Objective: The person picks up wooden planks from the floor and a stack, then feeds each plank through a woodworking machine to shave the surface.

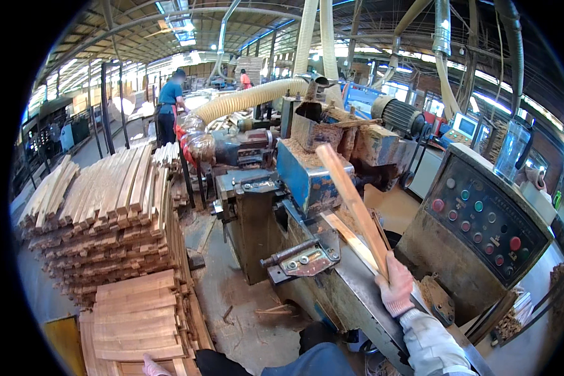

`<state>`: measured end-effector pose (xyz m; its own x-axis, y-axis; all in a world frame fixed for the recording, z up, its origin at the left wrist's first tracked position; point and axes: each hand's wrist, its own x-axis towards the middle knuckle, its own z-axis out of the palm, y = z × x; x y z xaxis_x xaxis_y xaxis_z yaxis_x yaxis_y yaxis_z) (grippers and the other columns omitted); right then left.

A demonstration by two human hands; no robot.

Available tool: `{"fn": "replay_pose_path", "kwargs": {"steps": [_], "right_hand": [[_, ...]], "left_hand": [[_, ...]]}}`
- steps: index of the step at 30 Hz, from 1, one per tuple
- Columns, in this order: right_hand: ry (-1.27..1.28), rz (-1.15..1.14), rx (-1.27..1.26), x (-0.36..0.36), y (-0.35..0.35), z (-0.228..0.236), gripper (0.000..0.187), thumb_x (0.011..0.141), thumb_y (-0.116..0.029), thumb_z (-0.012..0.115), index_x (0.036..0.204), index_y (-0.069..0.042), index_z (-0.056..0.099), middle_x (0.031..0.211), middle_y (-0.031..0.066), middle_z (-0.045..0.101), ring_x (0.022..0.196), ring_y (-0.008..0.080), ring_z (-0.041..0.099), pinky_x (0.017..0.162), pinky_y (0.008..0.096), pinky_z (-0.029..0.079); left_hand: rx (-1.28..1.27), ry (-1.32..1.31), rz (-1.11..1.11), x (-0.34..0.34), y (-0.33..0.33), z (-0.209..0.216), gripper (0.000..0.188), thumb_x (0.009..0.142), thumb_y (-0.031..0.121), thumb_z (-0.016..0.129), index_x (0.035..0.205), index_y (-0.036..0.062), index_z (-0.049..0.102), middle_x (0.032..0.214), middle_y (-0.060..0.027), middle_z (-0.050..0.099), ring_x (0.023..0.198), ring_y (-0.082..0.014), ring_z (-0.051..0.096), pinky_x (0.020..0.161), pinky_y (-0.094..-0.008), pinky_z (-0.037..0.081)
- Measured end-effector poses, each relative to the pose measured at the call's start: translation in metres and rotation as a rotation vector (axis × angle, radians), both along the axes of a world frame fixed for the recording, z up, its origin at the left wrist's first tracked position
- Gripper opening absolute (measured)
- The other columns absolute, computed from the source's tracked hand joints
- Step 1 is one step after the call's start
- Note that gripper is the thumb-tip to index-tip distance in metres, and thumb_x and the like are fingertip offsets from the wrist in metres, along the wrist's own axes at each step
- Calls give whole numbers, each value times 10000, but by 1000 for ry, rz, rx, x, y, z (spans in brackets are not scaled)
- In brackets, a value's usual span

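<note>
My right hand, in a light glove, is closed round the near end of a wooden strip. The strip slants up and away over the machine bed. Beneath it a paler wooden strip lies along the metal bed, pointing at the blue machine housing. At the bottom edge, my left hand is at the near stack of wooden boards. Only a small part of that hand shows, and its grip is hidden.
Behind the near boards rises a tall stack of wooden strips. A control panel with coloured buttons stands right of the bed. A clamp-like metal bracket juts from the bed's left side. Farther back are a ribbed hose and a co-worker.
</note>
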<state>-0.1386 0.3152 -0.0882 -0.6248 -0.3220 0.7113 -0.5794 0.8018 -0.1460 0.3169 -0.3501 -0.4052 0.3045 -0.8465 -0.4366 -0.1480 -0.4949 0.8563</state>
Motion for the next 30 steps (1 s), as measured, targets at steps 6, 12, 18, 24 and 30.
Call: {"fn": "replay_pose_path", "kwargs": {"steps": [6,12,18,24,30], "right_hand": [[-208,-195,170,141,87,12,757,763,-273,798,1455,-76,563,1151,215,701,994,410,663,877,495,520],[-358,-290,342,225,144,31,557,914,-209,724,1428,-31,603,1293,230,659,1159,415,627,1003,489,498],[-72,-141,346,136,102,38,342,881,-179,676,1211,-87,664,1142,144,689,1046,371,652,945,493,501],[-58,7,281,5,25,-1,434,880,-166,672,1313,-137,662,1279,115,655,1163,366,601,1017,489,482],[-306,321,73,37,-39,18,565,842,-224,752,1379,-92,637,1371,162,631,1219,406,587,1073,482,462]], "left_hand": [[71,161,-61,-42,-4,2,719,1000,578,599,1410,-13,605,1311,-171,667,1110,-329,628,984,-487,543],[21,112,-150,-27,-19,-13,583,1069,470,522,1440,25,586,1374,-169,636,1194,-328,619,1055,-470,514],[-72,293,-148,-42,74,45,511,1064,413,546,1378,18,621,1330,-175,656,1196,-345,625,1042,-481,519],[-247,912,-473,-98,174,143,414,987,201,655,1364,59,557,1256,-128,646,1068,-285,670,866,-457,600],[-132,849,-784,-243,305,231,354,971,260,748,1229,42,640,1046,-40,683,916,-161,639,812,-350,542]]}}
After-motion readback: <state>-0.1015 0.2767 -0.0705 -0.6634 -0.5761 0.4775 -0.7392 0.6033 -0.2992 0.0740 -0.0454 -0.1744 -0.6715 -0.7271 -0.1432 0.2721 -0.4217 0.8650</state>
